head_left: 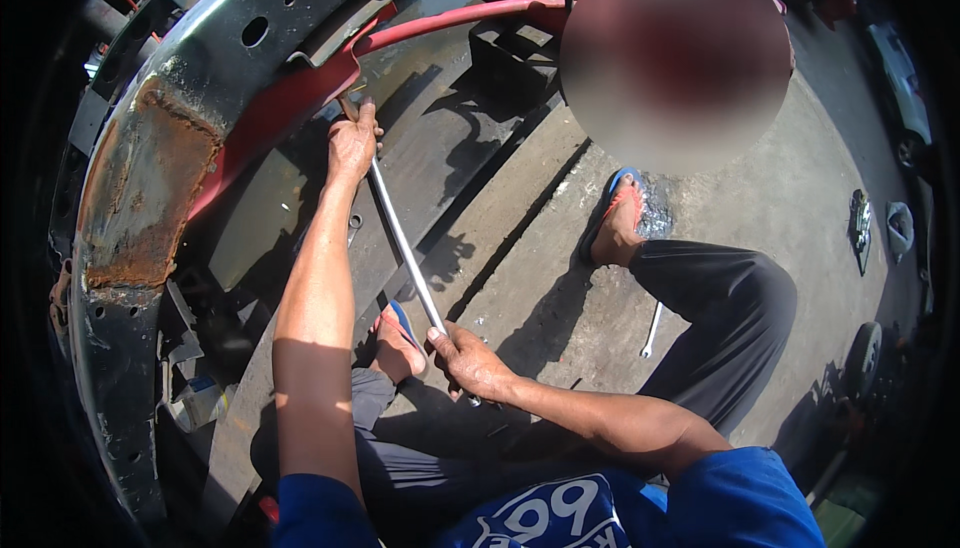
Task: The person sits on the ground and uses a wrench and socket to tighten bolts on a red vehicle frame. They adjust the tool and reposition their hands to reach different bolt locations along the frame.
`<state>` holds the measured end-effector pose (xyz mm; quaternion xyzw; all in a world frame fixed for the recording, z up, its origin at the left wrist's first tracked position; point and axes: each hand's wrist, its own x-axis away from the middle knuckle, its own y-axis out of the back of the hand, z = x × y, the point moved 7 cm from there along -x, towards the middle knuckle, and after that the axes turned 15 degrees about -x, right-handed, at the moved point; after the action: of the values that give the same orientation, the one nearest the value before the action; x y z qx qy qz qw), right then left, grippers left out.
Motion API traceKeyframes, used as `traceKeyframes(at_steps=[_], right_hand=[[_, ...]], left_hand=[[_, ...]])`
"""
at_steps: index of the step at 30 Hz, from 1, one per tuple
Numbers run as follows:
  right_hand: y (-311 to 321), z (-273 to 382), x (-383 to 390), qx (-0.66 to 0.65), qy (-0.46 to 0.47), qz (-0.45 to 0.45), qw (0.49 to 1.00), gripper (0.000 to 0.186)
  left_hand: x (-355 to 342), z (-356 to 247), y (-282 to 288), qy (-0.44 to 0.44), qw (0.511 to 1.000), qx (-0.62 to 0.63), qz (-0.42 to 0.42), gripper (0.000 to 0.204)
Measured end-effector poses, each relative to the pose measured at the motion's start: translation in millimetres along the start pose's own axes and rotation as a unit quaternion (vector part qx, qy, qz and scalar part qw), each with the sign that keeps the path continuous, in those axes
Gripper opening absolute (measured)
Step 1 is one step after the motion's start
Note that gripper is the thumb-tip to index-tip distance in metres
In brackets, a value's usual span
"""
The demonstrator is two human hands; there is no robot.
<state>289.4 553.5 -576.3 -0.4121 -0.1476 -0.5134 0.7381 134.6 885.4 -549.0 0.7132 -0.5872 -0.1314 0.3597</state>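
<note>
My left hand [352, 143] is closed around the upper end of a long steel bar [403, 248], at a tool head beneath a red metal bracket [335, 76]; the exact fit is hidden by my fingers. My right hand [470, 366] grips the bar's lower end, over my lap. A red tube [450, 18] runs right from the bracket. Beside it curves a black steel frame rail [255, 3] with holes and a rusty plate [150, 188]. A small metal ring [355, 221] lies beside the bar, below my left hand.
A wrench [653, 330] lies on the concrete [560, 348] beside my bent right leg. My sandalled feet rest either side of the bar. Dark items [859, 228], a white bag [899, 228], a tire [862, 358] and parked vehicles [893, 88] are at the right. A blurred circle hides the upper middle.
</note>
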Motion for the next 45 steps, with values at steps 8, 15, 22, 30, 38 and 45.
traceKeyframes(at_steps=[8, 15, 22, 30, 38, 45], right_hand=[[115.7, 89.1, 28.6, 0.245, 0.048, -0.046, 0.967, 0.054], [156.4, 156.4, -3.1, 0.518, 0.126, -0.027, 0.845, 0.051], [114.5, 121.3, 47.7, 0.251, 0.010, 0.047, 0.967, 0.047], [168.8, 192.2, 48.9, 0.492, 0.148, -0.021, 0.858, 0.051], [244.3, 282.5, -9.2, 0.592, 0.249, -0.220, 0.735, 0.031], [221.8, 259.1, -16.8, 0.616, 0.190, -0.166, 0.746, 0.030]], left_hand=[[11.4, -31.0, 10.7, -0.059, 0.993, 0.089, -0.055, 0.053], [15.1, -51.6, 9.2, -0.031, 0.992, 0.040, -0.119, 0.064], [16.7, -17.4, -0.7, 0.014, 0.987, 0.096, -0.129, 0.052], [26.4, -32.9, 11.9, -0.034, 0.987, 0.075, -0.140, 0.055], [32.3, -47.0, 0.1, -0.038, 0.975, 0.084, -0.201, 0.057], [22.7, -38.0, 5.6, -0.065, 0.962, -0.011, -0.264, 0.067]])
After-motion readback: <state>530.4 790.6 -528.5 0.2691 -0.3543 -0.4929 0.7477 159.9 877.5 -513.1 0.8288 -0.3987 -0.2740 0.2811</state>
